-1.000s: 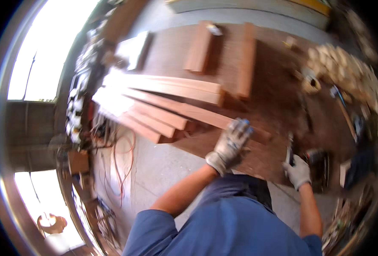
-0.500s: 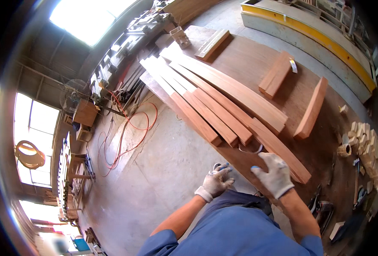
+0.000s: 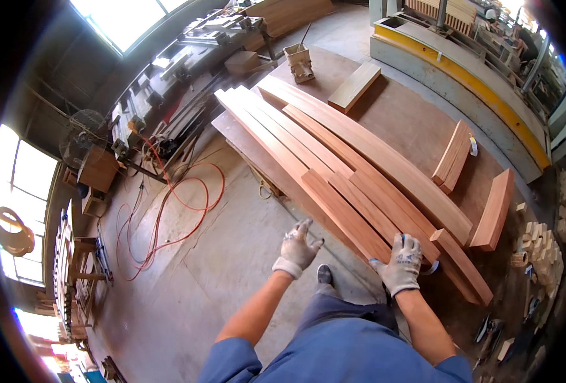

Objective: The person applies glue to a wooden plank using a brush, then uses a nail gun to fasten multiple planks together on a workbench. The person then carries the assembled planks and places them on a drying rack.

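My left hand (image 3: pixel 299 247), in a pale work glove, hangs over the floor beside the table with its fingers apart and nothing in it. My gloved right hand (image 3: pixel 403 267) is at the near end of the reddish wooden boards, its fingers bent over a board end and the thumb to the left. Under those fingers is one short wooden board (image 3: pixel 369 207); its very end is hidden by the glove. Another short board (image 3: pixel 343 210) lies to its left. Long boards (image 3: pixel 372 159) run side by side toward the far end of the table.
The brown table (image 3: pixel 398 96) also carries a pale block (image 3: pixel 354 87), two reddish pieces, a container (image 3: pixel 299 62) and stacked small blocks (image 3: pixel 541 252). Red hose (image 3: pixel 200 209) lies coiled on the floor at left. A long yellow-edged machine (image 3: pixel 461 76) stands behind the table.
My right hand has moved from above the table edge onto the board ends. My left hand has risen away from my waist, fingers spreading. The whole view has shifted.
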`<state>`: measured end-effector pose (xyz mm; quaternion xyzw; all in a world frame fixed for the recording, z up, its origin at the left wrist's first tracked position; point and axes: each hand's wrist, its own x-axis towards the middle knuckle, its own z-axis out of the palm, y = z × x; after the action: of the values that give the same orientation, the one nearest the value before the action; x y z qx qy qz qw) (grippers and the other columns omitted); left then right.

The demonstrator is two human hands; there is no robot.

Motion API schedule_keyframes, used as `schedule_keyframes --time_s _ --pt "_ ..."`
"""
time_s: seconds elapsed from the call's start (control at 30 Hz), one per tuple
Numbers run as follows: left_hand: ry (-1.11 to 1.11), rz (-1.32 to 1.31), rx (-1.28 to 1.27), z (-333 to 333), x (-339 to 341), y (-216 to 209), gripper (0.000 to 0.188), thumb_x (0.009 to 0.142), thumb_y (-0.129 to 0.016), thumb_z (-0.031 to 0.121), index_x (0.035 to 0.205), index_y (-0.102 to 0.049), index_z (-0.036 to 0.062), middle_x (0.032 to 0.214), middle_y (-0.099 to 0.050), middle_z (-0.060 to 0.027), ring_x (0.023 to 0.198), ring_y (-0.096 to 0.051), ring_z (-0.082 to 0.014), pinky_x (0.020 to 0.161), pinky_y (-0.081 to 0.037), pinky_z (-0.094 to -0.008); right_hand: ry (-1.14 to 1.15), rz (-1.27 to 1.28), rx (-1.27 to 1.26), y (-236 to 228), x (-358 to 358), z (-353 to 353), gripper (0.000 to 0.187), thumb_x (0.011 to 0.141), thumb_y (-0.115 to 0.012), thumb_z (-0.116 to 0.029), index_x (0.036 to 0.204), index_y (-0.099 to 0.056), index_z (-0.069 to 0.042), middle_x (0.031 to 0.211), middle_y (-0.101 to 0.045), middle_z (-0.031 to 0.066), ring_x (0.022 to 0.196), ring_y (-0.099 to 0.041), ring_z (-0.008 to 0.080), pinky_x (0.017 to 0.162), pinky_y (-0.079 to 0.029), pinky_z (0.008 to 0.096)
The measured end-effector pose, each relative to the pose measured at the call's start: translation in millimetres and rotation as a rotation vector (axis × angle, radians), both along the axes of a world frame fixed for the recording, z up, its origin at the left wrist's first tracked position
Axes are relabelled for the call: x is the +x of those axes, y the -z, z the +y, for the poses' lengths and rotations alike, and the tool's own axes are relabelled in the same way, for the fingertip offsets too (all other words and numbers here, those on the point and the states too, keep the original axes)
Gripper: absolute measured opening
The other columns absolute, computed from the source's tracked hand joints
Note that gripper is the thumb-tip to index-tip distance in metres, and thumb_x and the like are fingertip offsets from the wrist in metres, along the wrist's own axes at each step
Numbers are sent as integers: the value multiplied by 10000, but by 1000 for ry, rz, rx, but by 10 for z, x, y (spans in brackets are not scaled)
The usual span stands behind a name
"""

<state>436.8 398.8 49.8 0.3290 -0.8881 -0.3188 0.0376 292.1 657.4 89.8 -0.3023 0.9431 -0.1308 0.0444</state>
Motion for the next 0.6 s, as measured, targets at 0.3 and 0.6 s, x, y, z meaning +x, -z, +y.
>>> schedule_keyframes --time_s 0.3,0.6 --pt "117 45 -240 -864 -894 -64 855 836 -776 112 1608 -409 101 1623 -431 -250 1461 -461 -421 1228 -398 -465 17 -129 161 -166 -58 -257 1129 606 -936 -562 1452 -471 22 1338 -528 220 1271 -472 404 1149 -347 531" --pt "167 -9 -189 -741 -865 -269 605 855 -626 55 1457 -581 95 1347 -650 -217 1247 -621 -422 1076 -522 -478 47 -163 128 -2 56 46 1170 594 -960 -512 1494 -434 18 1331 -548 178 1270 -485 364 1128 -359 513"
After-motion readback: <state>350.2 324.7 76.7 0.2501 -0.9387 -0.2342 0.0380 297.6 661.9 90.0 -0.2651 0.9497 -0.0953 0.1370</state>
